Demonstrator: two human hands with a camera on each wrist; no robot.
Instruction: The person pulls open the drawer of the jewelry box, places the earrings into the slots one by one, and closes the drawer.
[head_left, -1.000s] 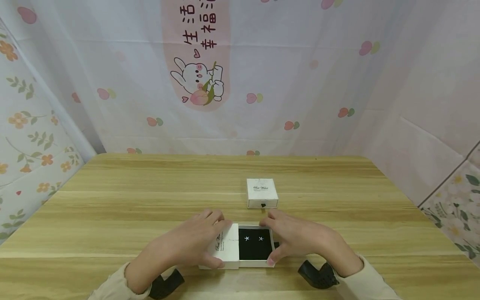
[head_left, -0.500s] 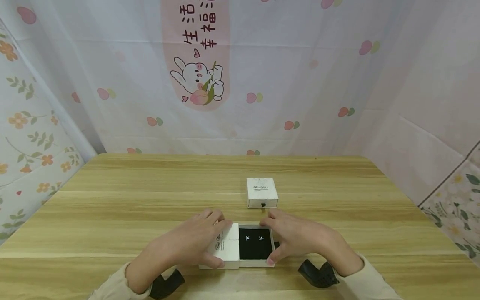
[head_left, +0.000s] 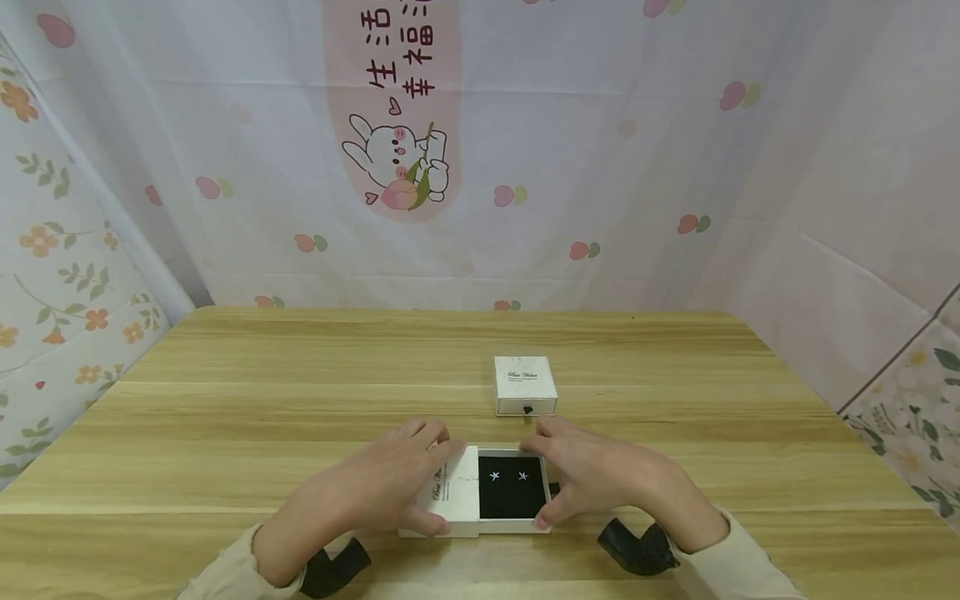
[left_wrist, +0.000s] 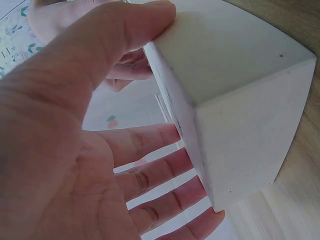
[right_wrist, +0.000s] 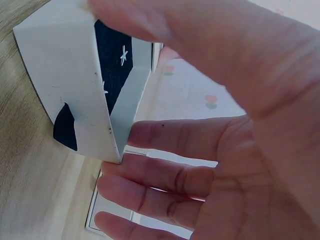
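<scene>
A white drawer-style jewelry box lies on the wooden table, with its printed sleeve to the left and its drawer slid out to the right. Inside the drawer is a black pad carrying two small silver star-shaped earrings. My left hand holds the sleeve between the thumb at the near side and the fingers at the far side. The drawer's right end is held the same way by my right hand. A black pull tab sticks out from the drawer's end in the right wrist view.
Beyond my hands, a second white box, closed and bearing similar print, stands on the table. Patterned curtains hang behind the table and at both sides. Each wrist wears a black mount.
</scene>
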